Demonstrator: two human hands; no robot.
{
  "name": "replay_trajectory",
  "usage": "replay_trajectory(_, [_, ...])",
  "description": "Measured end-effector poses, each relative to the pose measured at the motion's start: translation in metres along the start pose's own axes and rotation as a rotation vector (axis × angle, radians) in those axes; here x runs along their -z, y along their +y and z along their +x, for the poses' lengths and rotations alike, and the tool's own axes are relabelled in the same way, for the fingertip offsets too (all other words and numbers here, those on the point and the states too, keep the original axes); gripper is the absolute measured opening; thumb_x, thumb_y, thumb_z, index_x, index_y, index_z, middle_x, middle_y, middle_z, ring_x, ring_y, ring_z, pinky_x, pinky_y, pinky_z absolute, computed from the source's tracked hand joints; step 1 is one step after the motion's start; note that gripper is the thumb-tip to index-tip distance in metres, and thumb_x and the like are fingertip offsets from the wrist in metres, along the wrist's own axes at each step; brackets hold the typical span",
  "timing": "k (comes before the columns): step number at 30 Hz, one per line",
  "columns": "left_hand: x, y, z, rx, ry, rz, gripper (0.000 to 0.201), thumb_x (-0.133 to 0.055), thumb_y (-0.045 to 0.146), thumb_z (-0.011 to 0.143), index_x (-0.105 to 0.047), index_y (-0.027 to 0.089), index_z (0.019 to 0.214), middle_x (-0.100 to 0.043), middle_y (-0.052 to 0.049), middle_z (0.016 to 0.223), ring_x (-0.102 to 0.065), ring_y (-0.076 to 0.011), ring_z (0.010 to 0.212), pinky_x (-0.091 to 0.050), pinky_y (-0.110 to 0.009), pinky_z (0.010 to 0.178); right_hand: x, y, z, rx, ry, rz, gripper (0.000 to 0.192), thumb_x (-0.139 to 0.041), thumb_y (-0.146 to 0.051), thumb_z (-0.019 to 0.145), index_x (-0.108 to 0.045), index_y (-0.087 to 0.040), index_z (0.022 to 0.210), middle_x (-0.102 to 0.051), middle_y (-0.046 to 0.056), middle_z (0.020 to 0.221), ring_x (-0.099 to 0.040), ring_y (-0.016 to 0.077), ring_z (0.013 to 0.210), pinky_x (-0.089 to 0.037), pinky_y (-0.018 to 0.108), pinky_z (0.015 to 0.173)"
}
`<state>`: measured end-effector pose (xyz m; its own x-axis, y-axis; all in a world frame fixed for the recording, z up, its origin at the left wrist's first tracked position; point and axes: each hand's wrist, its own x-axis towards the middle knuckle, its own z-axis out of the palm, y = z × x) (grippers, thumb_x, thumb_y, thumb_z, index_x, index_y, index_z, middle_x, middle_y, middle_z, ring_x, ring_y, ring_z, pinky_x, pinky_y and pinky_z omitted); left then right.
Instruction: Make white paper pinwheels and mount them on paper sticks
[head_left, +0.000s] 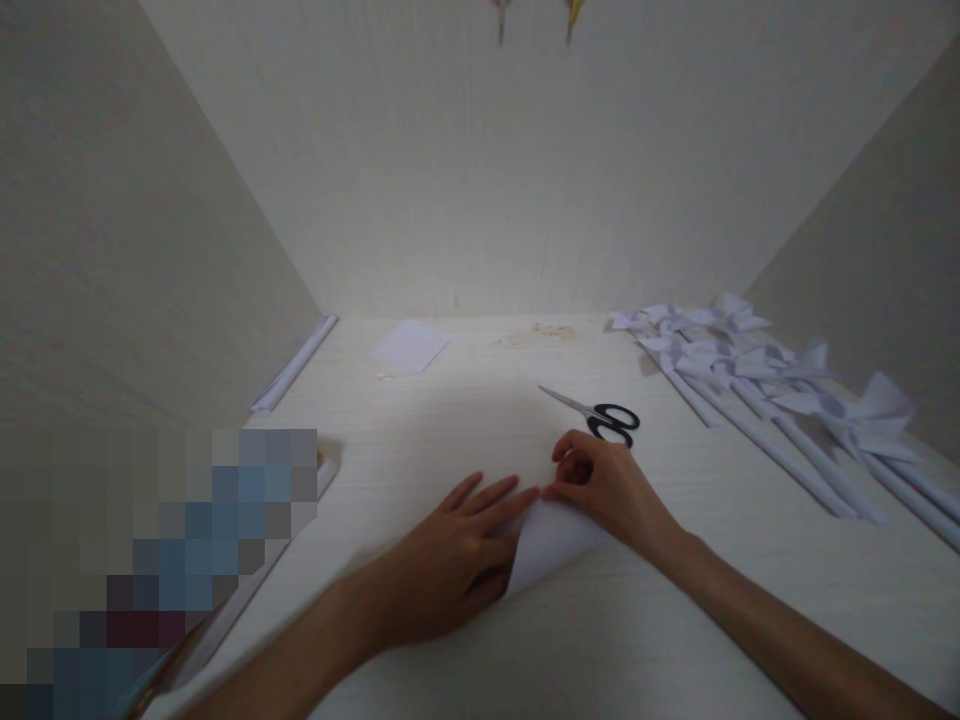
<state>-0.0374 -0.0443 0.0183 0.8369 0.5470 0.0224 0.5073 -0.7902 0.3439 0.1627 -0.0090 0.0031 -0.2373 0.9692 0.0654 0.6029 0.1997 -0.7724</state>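
Observation:
A white sheet of paper (551,545) lies on the pale table (465,420), folded over with its point toward the middle. My left hand (450,560) rests flat on the paper's left part, fingers stretched to the fold's tip. My right hand (607,485) pinches the tip of the fold with curled fingers. Black-handled scissors (600,413) lie just behind my right hand, blades pointing left.
Several white paper pinwheels on rolled paper sticks (780,400) lie at the right. A small white paper square (411,346) sits at the back, a rolled white strip (294,365) along the left wall. A blurred patch covers the lower left. Walls enclose three sides.

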Motion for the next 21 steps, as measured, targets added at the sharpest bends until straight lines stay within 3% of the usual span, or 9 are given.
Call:
replay_trajectory(15, [0.003,0.001,0.001,-0.002,0.009,0.005,0.028,-0.041,0.013,0.074,-0.056,0.021,0.097,-0.028,-0.001,0.133,-0.020,-0.0220,0.122,-0.013,-0.041,0.100,0.001,0.003,0.003,0.001,-0.028,-0.047,0.019,-0.065,-0.020,0.057,-0.050,-0.018,0.068,-0.059,-0.003,0.056,-0.055,0.0112,0.049,-0.040,0.021,0.046])
replay_trajectory(21, [0.003,0.002,0.000,-0.005,0.001,0.038,0.031,-0.042,0.014,0.074,-0.054,0.021,0.102,-0.028,-0.002,0.133,-0.020,-0.0226,0.122,-0.015,-0.041,0.100,0.009,-0.015,-0.014,0.219,-0.055,-0.283,0.009,-0.051,-0.026,0.074,-0.054,-0.019,0.078,-0.062,0.003,0.075,-0.057,0.0168,0.071,-0.041,0.028,0.065])
